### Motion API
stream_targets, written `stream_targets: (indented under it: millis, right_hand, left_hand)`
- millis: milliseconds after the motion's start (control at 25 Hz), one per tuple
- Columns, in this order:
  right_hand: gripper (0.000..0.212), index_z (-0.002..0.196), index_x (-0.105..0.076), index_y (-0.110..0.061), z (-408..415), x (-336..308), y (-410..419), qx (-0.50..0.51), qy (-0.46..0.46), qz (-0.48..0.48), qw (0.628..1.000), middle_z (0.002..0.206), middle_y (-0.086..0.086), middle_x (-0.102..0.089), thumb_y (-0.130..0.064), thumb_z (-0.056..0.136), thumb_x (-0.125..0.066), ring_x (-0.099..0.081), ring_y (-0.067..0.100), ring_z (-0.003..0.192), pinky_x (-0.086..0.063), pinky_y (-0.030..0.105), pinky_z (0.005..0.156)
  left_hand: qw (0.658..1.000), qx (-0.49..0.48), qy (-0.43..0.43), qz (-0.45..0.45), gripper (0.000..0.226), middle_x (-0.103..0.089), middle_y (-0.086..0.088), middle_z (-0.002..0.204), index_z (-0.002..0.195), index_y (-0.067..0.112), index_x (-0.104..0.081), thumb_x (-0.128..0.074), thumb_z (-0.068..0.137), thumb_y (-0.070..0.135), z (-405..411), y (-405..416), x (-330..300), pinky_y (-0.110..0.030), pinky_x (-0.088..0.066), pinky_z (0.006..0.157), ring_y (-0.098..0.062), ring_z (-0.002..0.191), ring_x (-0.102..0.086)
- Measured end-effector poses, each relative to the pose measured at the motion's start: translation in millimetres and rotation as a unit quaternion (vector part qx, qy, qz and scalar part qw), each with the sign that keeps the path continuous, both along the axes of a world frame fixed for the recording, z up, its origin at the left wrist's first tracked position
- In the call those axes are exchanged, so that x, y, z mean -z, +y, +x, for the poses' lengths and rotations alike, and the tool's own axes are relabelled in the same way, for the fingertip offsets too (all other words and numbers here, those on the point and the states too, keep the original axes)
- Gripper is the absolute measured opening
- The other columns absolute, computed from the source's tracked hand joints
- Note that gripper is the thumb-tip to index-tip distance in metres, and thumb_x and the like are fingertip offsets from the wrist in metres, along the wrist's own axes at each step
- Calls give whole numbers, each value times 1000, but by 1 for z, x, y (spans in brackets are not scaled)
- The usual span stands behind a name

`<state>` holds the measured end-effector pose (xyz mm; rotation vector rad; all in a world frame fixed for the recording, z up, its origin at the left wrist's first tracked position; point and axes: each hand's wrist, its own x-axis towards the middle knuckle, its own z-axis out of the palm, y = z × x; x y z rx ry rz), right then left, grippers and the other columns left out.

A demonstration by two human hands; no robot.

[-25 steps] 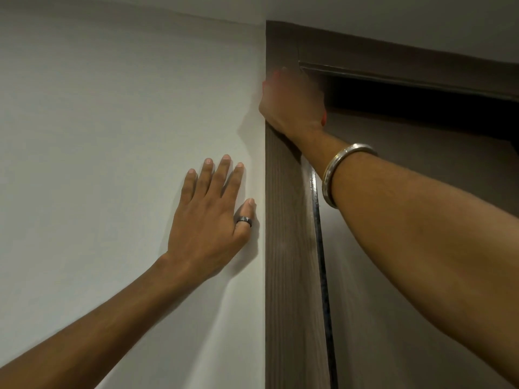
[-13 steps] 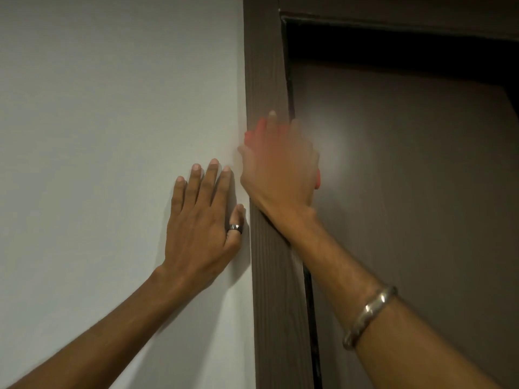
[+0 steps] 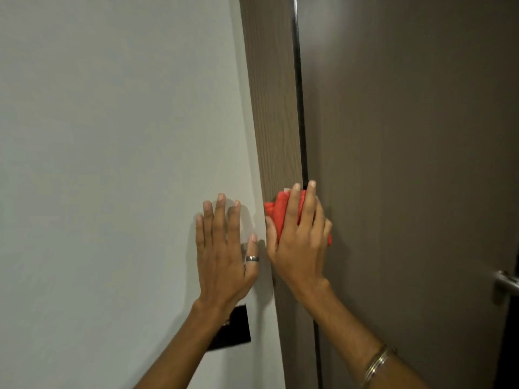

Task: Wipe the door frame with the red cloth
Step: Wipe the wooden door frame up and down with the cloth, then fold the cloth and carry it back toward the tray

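A brown wood-grain door frame (image 3: 273, 108) runs vertically between the white wall and the dark door. My right hand (image 3: 299, 240) presses a bunched red cloth (image 3: 280, 213) flat against the frame; the cloth shows between my fingers and at both sides of my palm. My left hand (image 3: 224, 248) lies flat on the wall just left of the frame, fingers spread upward, holding nothing, with a ring on the thumb.
The closed dark brown door (image 3: 407, 164) fills the right side, with a metal handle (image 3: 505, 287) at the far right edge. A black wall plate (image 3: 236, 329) sits on the white wall (image 3: 112, 164) below my left wrist.
My right hand has slid the red cloth down the frame from near its top corner to beside my left hand. The view has dropped with it; the left hand stayed on the wall.
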<state>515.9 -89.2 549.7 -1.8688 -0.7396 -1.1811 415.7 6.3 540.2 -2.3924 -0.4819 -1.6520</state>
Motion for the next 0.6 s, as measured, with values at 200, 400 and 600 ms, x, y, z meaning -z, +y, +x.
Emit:
stream_targets:
  millis: [200, 400, 600]
  right_hand:
    - [75, 162, -15, -9, -17, 113, -41, -140, 170, -49, 974, 165, 20, -33, -53, 106, -37, -49, 37, 142, -45, 47, 109]
    - [52, 151, -47, -17, -80, 193, -93, -360, 666, 368, 539, 134, 14, -65, -44, 107, -44, -65, 29, 112, -54, 45, 94]
    - [43, 116, -73, -9, -176, 301, -98, -336, 791, 374, 348, 112, 19, -74, -42, 101, -51, -71, 35, 105, -53, 52, 102]
  left_hand:
    - [927, 188, -32, -324, 49, -43, 2, 157, 144, 22, -51, -47, 99, 40, -38, -72, 115, -45, -35, 123, -18, 148, -37]
    - [522, 161, -2, -838, 52, -55, -8, 147, 143, 20, -50, -38, 105, 54, -80, -118, 205, -48, -46, 110, -31, 131, -55]
    - [242, 150, -100, -953, 62, -76, -15, 119, 121, 14, -73, -43, 98, 64, -144, -110, 276, -49, -50, 108, -33, 116, -68]
